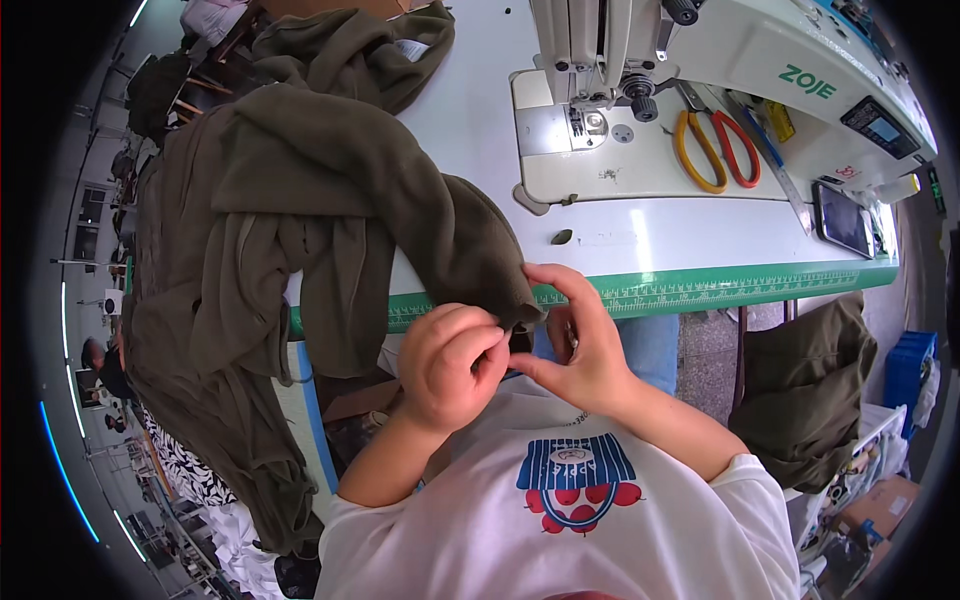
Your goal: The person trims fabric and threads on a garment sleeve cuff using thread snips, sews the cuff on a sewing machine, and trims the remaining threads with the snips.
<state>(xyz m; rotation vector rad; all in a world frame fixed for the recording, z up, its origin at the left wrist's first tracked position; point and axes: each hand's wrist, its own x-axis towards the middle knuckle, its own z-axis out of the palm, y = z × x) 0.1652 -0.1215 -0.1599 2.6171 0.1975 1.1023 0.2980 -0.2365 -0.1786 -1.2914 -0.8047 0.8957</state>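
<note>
A dark olive-brown garment lies over the left of the sewing table, one tube-like part reaching to the front edge. At the end of that part, my left hand is closed, pinching the fabric edge between thumb and curled fingers. My right hand is at the same end, forefinger on top and thumb underneath, gripping the cloth. What lies between the fingertips is partly hidden. Beyond my hands stands a white sewing machine, its metal needle plate clear of the garment.
Scissors with yellow and red handles rest on the machine bed, beside a metal ruler and a phone. A green measuring strip edges the table. More dark cloth hangs at right, near a blue crate.
</note>
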